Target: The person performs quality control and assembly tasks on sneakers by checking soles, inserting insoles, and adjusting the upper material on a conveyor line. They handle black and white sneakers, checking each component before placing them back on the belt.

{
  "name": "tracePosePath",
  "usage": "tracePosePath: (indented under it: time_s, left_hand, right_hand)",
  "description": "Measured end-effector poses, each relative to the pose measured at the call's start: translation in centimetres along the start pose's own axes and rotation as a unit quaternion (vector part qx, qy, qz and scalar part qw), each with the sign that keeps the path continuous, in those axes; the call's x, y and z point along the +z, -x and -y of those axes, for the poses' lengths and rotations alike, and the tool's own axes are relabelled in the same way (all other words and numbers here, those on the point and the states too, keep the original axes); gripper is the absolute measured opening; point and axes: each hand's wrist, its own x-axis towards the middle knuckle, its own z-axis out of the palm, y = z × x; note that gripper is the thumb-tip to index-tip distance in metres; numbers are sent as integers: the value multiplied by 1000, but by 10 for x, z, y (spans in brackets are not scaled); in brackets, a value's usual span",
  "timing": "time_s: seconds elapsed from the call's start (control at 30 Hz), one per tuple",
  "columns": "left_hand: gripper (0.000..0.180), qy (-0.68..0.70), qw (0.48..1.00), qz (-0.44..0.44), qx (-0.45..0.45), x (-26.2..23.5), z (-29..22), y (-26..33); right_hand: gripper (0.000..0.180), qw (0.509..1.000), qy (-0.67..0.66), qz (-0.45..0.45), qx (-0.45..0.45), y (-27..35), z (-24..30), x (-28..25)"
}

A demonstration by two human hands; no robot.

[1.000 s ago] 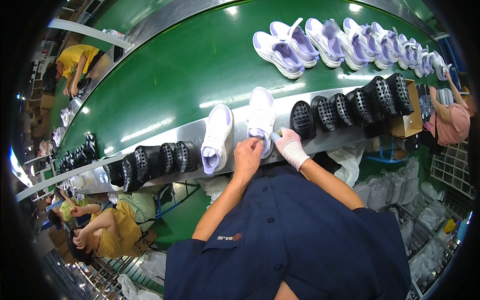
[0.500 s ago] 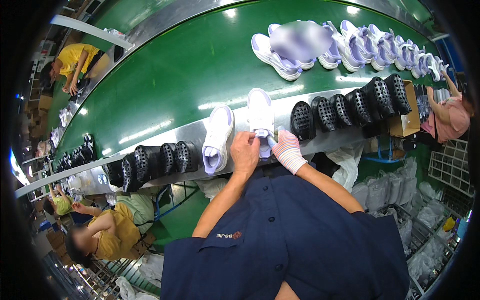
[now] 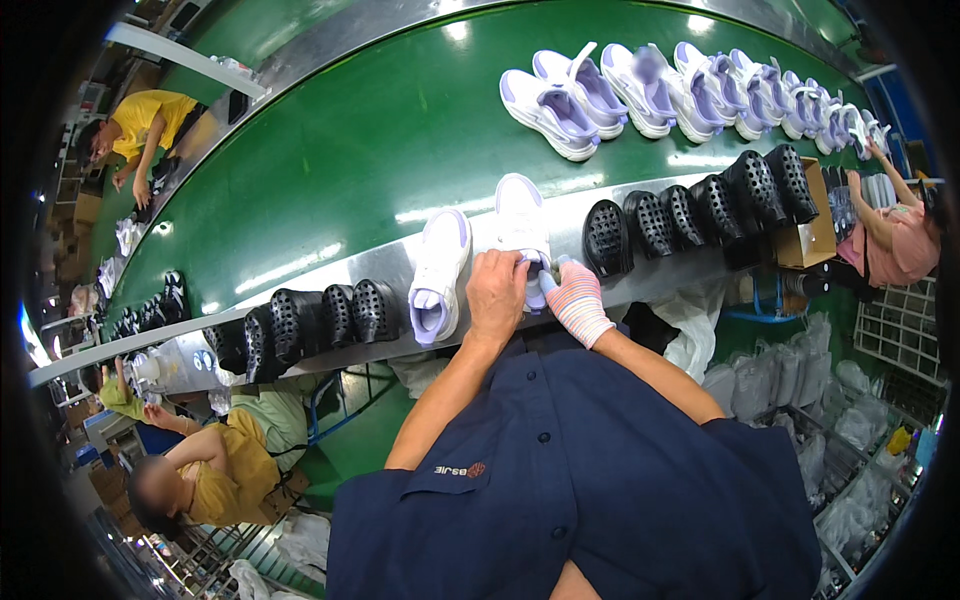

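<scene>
In front of me a white sneaker with lavender trim [image 3: 521,212] stands on the metal ledge, its toe pointing away. My left hand [image 3: 495,298] lies bare across the sneaker's instep, fingers bent and gripping near the strap and tongue. My right hand [image 3: 578,302], in a striped knit glove with fingertips uncovered, grips the right side of the heel opening; some of its fingers are hidden. Just left of my left hand stands a matching white sneaker [image 3: 440,268], untouched, with its strap lying across the instep.
Black perforated shoe forms line the ledge, several on the right [image 3: 655,227] and several on the left [image 3: 297,322]. Beyond, white-lavender sneakers [image 3: 560,115] stand in a row on the green belt [image 3: 360,170]. A cardboard box [image 3: 808,245] sits right. Co-workers are at both sides.
My left hand has shifted slightly forward from the tongue onto the sneaker's instep, its fingers now over the strap. The right hand stays at the collar, nearly still.
</scene>
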Motion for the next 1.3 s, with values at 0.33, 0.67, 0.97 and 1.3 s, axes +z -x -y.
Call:
tracePosePath:
  time_s: [0.33,0.67,0.97,1.3]
  left_hand:
    - [33,-233,962,143,15,-103,40,81]
    - [17,-97,990,101,-19,-66,-3,44]
    - [8,-33,986,163,23,-8,27,43]
    - [33,-97,990,105,-5,-102,11,72]
  right_hand:
    - [26,996,72,41,-35,-2,9,-7]
    - [37,973,151,-56,-166,1,33,-24]
    - [26,961,84,-96,-244,-11,27,-25]
    - [47,993,31,-64,-98,5,11,-22]
